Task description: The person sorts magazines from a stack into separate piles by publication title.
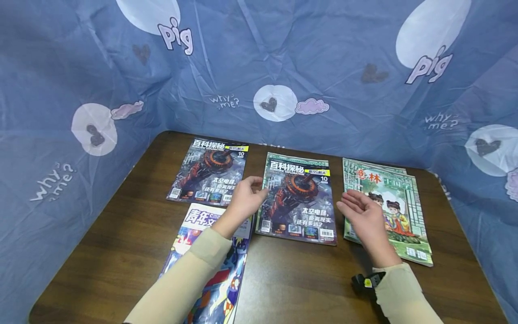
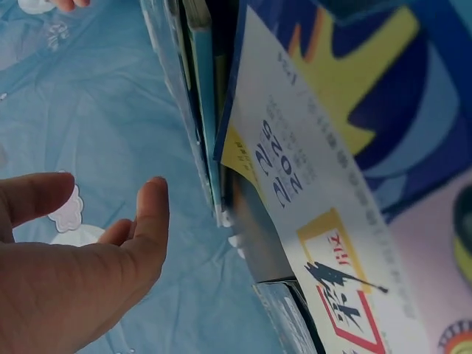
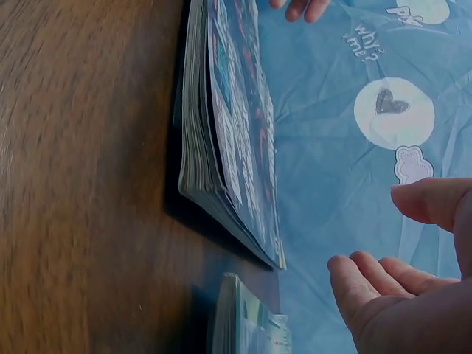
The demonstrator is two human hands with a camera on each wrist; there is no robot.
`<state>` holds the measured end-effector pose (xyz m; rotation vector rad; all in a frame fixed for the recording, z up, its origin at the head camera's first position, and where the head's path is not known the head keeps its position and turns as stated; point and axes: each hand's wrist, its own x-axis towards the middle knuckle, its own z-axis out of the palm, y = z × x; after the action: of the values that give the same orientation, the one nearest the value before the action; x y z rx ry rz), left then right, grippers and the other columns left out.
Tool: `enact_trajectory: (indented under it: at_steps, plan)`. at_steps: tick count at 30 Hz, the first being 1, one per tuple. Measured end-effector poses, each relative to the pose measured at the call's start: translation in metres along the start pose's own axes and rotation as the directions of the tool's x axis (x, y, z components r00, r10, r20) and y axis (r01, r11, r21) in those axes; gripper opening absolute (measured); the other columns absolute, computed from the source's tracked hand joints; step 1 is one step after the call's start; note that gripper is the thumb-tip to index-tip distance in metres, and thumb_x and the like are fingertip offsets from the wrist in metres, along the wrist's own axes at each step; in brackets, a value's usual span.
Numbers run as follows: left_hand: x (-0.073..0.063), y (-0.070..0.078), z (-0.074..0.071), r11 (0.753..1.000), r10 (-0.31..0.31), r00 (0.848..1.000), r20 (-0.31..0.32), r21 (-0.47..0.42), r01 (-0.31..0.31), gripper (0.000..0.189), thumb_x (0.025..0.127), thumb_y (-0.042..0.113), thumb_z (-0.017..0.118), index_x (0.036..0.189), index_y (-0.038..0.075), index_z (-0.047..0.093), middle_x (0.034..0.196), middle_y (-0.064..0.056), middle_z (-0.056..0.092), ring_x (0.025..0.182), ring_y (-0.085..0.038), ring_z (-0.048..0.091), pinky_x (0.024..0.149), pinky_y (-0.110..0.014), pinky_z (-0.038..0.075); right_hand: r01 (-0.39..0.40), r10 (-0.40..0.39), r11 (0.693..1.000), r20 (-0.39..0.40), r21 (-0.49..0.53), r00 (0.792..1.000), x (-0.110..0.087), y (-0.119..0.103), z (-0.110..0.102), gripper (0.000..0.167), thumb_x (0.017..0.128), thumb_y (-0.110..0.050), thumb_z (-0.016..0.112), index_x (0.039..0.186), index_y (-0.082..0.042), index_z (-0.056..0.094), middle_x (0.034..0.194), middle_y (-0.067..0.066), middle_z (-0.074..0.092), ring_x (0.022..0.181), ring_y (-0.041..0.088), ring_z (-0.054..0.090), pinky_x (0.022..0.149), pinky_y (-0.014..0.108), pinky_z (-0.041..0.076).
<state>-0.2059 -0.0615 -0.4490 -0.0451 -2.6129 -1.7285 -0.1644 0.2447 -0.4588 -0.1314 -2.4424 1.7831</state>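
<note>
My left hand (image 1: 247, 198) hovers with relaxed fingers near the left edge of the middle magazine (image 1: 299, 202), which has a dark space-elevator cover and lies on a green-edged one. The right hand (image 1: 366, 220) is held over the left part of a stack of green magazines (image 1: 404, 216), its fingers loosely bent toward the middle pile. Neither hand holds anything. In the left wrist view, thumb and fingers of the left hand (image 2: 96, 265) stand apart. The right wrist view likewise shows the right hand (image 3: 405, 273) with a gap between thumb and fingers.
Another copy of the space-elevator magazine (image 1: 210, 171) lies at the back left. Below it a colourful magazine (image 1: 230, 279) is partly covered by the left forearm. All lie on a brown wooden table (image 1: 109, 252), with a blue printed cloth (image 1: 226, 58) behind.
</note>
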Motion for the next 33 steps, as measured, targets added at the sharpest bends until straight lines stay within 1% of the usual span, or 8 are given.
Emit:
enact_trajectory:
  at_steps: [7, 10, 13, 17, 21, 26, 29, 33]
  plan:
    - [0.006, -0.004, 0.004, 0.999, -0.014, 1.0, 0.024, 0.047, 0.012, 0.043, 0.093, 0.007, 0.07, 0.131, -0.01, 0.059, 0.122, -0.024, 0.065, 0.106, -0.034, 0.066, 0.089, -0.042, 0.055, -0.018, 0.018, 1.0, 0.006, 0.0, 1.0, 0.004, 0.002, 0.005, 0.056, 0.096, -0.013, 0.072, 0.144, 0.006, 0.049, 0.139, 0.022, 0.057, 0.125, 0.033, 0.058, 0.091, 0.019, 0.05]
    - [0.009, -0.004, 0.006, 0.998, -0.025, 0.999, 0.025, 0.056, 0.024, 0.042, 0.093, 0.007, 0.069, 0.13, -0.01, 0.06, 0.121, -0.023, 0.066, 0.107, -0.034, 0.065, 0.091, -0.042, 0.054, -0.041, 0.042, 0.999, 0.043, -0.018, 0.998, 0.005, 0.002, 0.005, 0.06, 0.096, -0.011, 0.072, 0.147, 0.006, 0.045, 0.142, 0.023, 0.054, 0.129, 0.033, 0.055, 0.091, 0.019, 0.05]
    - [0.011, -0.003, 0.008, 0.997, -0.056, 0.998, 0.037, 0.045, 0.055, 0.042, 0.093, 0.007, 0.069, 0.131, -0.008, 0.06, 0.122, -0.022, 0.065, 0.11, -0.034, 0.063, 0.093, -0.043, 0.053, -0.058, 0.062, 0.997, 0.099, -0.045, 0.993, 0.006, 0.001, 0.005, 0.065, 0.097, -0.012, 0.071, 0.151, 0.005, 0.039, 0.146, 0.023, 0.05, 0.133, 0.034, 0.05, 0.094, 0.021, 0.05]
    - [0.012, -0.002, 0.01, 0.993, -0.094, 0.994, 0.055, 0.072, 0.089, 0.043, 0.094, 0.01, 0.069, 0.133, -0.006, 0.06, 0.126, -0.019, 0.064, 0.114, -0.034, 0.061, 0.094, -0.045, 0.052, -0.072, 0.082, 0.995, 0.127, -0.075, 0.989, 0.009, 0.001, 0.007, 0.068, 0.097, -0.014, 0.071, 0.153, 0.006, 0.036, 0.148, 0.024, 0.048, 0.135, 0.035, 0.048, 0.1, 0.032, 0.048]
    - [0.011, -0.001, 0.01, 0.99, -0.101, 0.992, 0.072, 0.109, 0.093, 0.046, 0.095, 0.013, 0.068, 0.135, -0.005, 0.059, 0.129, -0.019, 0.063, 0.116, -0.034, 0.06, 0.097, -0.046, 0.05, -0.088, 0.101, 0.991, 0.137, -0.102, 0.985, 0.013, 0.002, 0.01, 0.07, 0.097, -0.016, 0.071, 0.153, 0.007, 0.035, 0.15, 0.025, 0.046, 0.136, 0.035, 0.047, 0.105, 0.042, 0.045]
    - [0.011, -0.001, 0.012, 0.992, -0.102, 0.991, 0.085, 0.084, 0.095, 0.047, 0.095, 0.012, 0.066, 0.137, -0.007, 0.056, 0.131, -0.022, 0.061, 0.118, -0.036, 0.059, 0.099, -0.047, 0.049, -0.105, 0.117, 0.99, 0.144, -0.093, 0.983, 0.016, 0.005, 0.012, 0.071, 0.097, -0.013, 0.07, 0.153, 0.008, 0.033, 0.151, 0.025, 0.044, 0.137, 0.036, 0.046, 0.107, 0.043, 0.043]
    - [0.012, -0.002, 0.013, 0.993, -0.104, 0.992, 0.074, 0.066, 0.099, 0.045, 0.095, 0.011, 0.065, 0.136, -0.007, 0.057, 0.129, -0.022, 0.062, 0.117, -0.036, 0.059, 0.098, -0.047, 0.049, -0.116, 0.125, 0.991, 0.14, -0.071, 0.982, 0.018, 0.008, 0.013, 0.071, 0.097, -0.011, 0.07, 0.153, 0.008, 0.032, 0.151, 0.026, 0.043, 0.137, 0.036, 0.046, 0.107, 0.041, 0.043]
    - [0.011, -0.003, 0.017, 0.994, -0.112, 0.992, 0.051, 0.009, 0.112, 0.044, 0.093, 0.009, 0.065, 0.133, -0.007, 0.059, 0.127, -0.023, 0.063, 0.118, -0.037, 0.059, 0.098, -0.047, 0.05, -0.137, 0.14, 0.99, 0.138, -0.028, 0.981, 0.02, 0.01, 0.015, 0.071, 0.097, -0.009, 0.069, 0.153, 0.009, 0.031, 0.152, 0.027, 0.041, 0.138, 0.036, 0.044, 0.106, 0.037, 0.043]
